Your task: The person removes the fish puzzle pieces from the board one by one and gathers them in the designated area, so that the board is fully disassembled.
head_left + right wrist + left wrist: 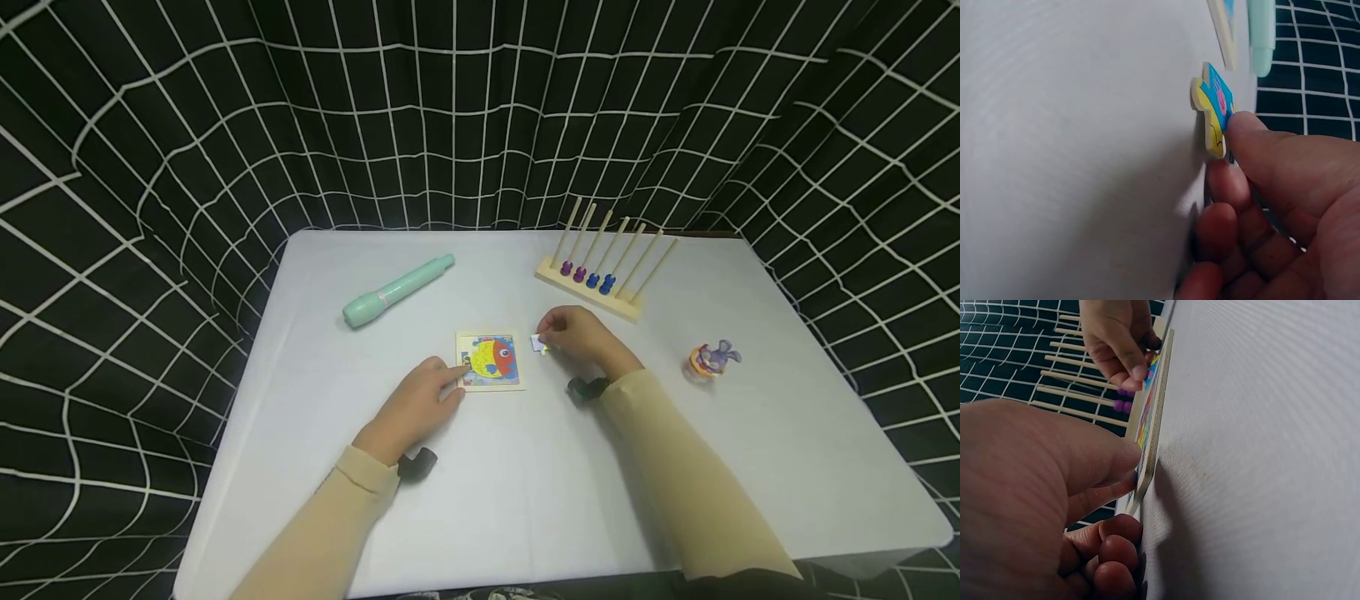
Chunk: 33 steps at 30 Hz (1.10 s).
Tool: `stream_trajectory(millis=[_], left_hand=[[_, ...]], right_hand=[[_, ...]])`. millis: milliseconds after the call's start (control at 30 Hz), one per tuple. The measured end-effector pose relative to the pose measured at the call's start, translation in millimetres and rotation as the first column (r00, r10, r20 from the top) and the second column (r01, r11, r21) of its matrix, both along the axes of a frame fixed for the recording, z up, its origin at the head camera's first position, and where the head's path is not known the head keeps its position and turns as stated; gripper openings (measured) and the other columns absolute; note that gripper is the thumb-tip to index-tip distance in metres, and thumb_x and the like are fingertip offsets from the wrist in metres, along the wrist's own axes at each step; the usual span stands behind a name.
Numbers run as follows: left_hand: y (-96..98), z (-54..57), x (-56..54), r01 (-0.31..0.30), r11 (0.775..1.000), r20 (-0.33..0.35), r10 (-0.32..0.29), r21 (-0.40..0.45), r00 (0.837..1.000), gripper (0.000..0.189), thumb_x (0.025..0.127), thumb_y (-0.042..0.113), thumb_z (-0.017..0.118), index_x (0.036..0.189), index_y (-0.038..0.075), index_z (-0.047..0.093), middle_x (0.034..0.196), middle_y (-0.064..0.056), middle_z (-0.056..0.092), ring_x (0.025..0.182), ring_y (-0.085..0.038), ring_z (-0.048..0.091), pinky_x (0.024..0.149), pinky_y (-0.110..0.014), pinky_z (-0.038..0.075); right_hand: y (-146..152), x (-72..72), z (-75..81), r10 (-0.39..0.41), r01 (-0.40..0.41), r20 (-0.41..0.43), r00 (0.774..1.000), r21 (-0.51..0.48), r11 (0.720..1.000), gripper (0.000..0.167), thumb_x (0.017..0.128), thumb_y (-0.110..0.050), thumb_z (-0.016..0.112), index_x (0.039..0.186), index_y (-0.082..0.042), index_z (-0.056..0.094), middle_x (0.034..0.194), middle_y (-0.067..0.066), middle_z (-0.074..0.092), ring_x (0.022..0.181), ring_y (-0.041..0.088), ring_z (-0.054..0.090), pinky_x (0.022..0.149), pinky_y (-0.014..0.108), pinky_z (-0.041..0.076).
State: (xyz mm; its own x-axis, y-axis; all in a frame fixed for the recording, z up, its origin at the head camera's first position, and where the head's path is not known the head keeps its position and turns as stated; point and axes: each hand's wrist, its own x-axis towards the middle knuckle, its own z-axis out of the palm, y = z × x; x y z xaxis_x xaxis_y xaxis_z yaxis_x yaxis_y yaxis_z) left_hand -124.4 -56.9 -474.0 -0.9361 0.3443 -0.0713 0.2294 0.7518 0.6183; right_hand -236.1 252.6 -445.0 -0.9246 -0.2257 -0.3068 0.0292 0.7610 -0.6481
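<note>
A square jigsaw puzzle (491, 360) with a yellow and red fish picture lies in its wooden tray (487, 388) at mid-table. My left hand (426, 402) is at the tray's left side, its index finger laid straight onto the picture and its thumb near the lower left corner. In the left wrist view, the other fingers are bent beside the tray edge. Right of the tray, my right hand (573, 335) pinches a small puzzle piece (1215, 107), blue and yellow with a pink mark, between thumb and fingers, close over the white table.
At the back right stands a wooden peg abacus (592, 292) with purple and blue beads. A mint green flashlight-shaped object (397, 290) lies back left. On the right sits a small purple rabbit-like toy (712, 358) with an orange base. Black gridded cloth (480, 117) surrounds the table.
</note>
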Motion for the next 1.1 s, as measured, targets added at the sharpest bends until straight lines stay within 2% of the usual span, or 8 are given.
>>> stream_trajectory(millis=[233, 367, 467, 533, 633, 733, 900, 1100], left_hand=[[0.4, -1.0, -1.1, -0.002, 1.000, -0.006, 0.002, -0.007, 1.000, 0.045, 0.108, 0.028, 0.067, 0.152, 0.017, 0.066, 0.101, 0.000, 0.054, 0.090, -0.016, 0.050, 0.079, -0.031, 0.046], [0.9, -1.7, -0.8, 0.001, 1.000, -0.001, -0.001, -0.011, 1.000, 0.046, 0.108, 0.029, 0.067, 0.152, 0.017, 0.066, 0.101, 0.000, 0.054, 0.090, -0.015, 0.051, 0.078, -0.031, 0.047], [0.7, -0.6, 0.6, 0.001, 1.000, 0.003, -0.001, -0.010, 1.000, 0.046, 0.108, 0.030, 0.067, 0.152, 0.017, 0.067, 0.102, 0.000, 0.055, 0.090, -0.016, 0.051, 0.079, -0.032, 0.047], [0.5, 0.3, 1.3, 0.003, 1.000, 0.002, -0.003, -0.010, 1.000, 0.046, 0.108, 0.030, 0.067, 0.152, 0.017, 0.067, 0.103, 0.000, 0.055, 0.091, -0.015, 0.051, 0.080, -0.032, 0.047], [0.3, 1.4, 1.7, 0.005, 1.000, -0.004, -0.005, -0.018, 1.000, 0.045, 0.109, 0.031, 0.066, 0.152, 0.017, 0.067, 0.104, 0.001, 0.055, 0.090, -0.015, 0.051, 0.079, -0.032, 0.047], [0.1, 1.4, 1.9, 0.006, 1.000, -0.008, -0.006, -0.024, 1.000, 0.045, 0.110, 0.032, 0.065, 0.152, 0.017, 0.066, 0.104, 0.001, 0.054, 0.089, -0.014, 0.051, 0.078, -0.031, 0.047], [0.1, -1.1, 1.3, 0.006, 1.000, -0.013, -0.006, -0.029, 1.000, 0.045, 0.110, 0.032, 0.064, 0.153, 0.018, 0.066, 0.104, 0.002, 0.053, 0.089, -0.013, 0.051, 0.078, -0.030, 0.047], [-0.4, -2.8, 0.9, 0.008, 1.000, -0.023, -0.009, -0.028, 1.000, 0.046, 0.110, 0.032, 0.065, 0.153, 0.018, 0.066, 0.103, 0.002, 0.053, 0.089, -0.013, 0.050, 0.078, -0.030, 0.046]], right_hand=[[-2, 1.4, 0.1, 0.024, -0.023, -0.064, 0.998, 0.022, 0.999, 0.008, 0.104, -0.017, 0.075, 0.107, -0.010, 0.075, 0.104, 0.008, 0.071, 0.099, 0.026, 0.061, 0.094, 0.041, 0.050], [-13, 5.4, 10.2, 0.030, -0.027, -0.130, 0.991, 0.030, 0.999, 0.015, 0.104, -0.014, 0.073, 0.118, -0.009, 0.074, 0.111, 0.011, 0.069, 0.098, 0.027, 0.060, 0.088, 0.040, 0.051], [-36, 10.6, 20.0, 0.087, -0.079, -0.187, 0.979, 0.048, 0.996, 0.025, 0.103, -0.012, 0.072, 0.128, -0.009, 0.074, 0.120, 0.013, 0.068, 0.101, 0.029, 0.063, 0.089, 0.044, 0.056], [-54, 14.2, 24.0, 0.163, -0.149, -0.203, 0.966, 0.080, 0.986, 0.031, 0.102, -0.012, 0.074, 0.133, -0.009, 0.075, 0.126, 0.013, 0.068, 0.109, 0.030, 0.064, 0.098, 0.046, 0.058], [-77, 18.8, 23.0, 0.285, -0.248, -0.208, 0.936, 0.188, 0.950, 0.037, 0.099, -0.015, 0.078, 0.136, -0.015, 0.076, 0.132, 0.009, 0.069, 0.122, 0.030, 0.061, 0.110, 0.049, 0.053], [-89, 21.8, 17.6, 0.363, -0.299, -0.204, 0.909, 0.288, 0.910, 0.040, 0.098, -0.017, 0.080, 0.137, -0.020, 0.077, 0.135, 0.005, 0.068, 0.122, 0.028, 0.059, 0.112, 0.048, 0.050], [-96, 22.3, 13.0, 0.391, -0.314, -0.203, 0.898, 0.327, 0.891, 0.037, 0.099, -0.020, 0.079, 0.136, -0.024, 0.078, 0.135, 0.004, 0.067, 0.120, 0.026, 0.057, 0.110, 0.048, 0.050], [-101, 17.1, 14.3, 0.396, -0.322, -0.165, 0.904, 0.350, 0.880, 0.032, 0.099, -0.019, 0.077, 0.131, -0.024, 0.078, 0.137, 0.003, 0.065, 0.123, 0.026, 0.055, 0.114, 0.049, 0.049]])
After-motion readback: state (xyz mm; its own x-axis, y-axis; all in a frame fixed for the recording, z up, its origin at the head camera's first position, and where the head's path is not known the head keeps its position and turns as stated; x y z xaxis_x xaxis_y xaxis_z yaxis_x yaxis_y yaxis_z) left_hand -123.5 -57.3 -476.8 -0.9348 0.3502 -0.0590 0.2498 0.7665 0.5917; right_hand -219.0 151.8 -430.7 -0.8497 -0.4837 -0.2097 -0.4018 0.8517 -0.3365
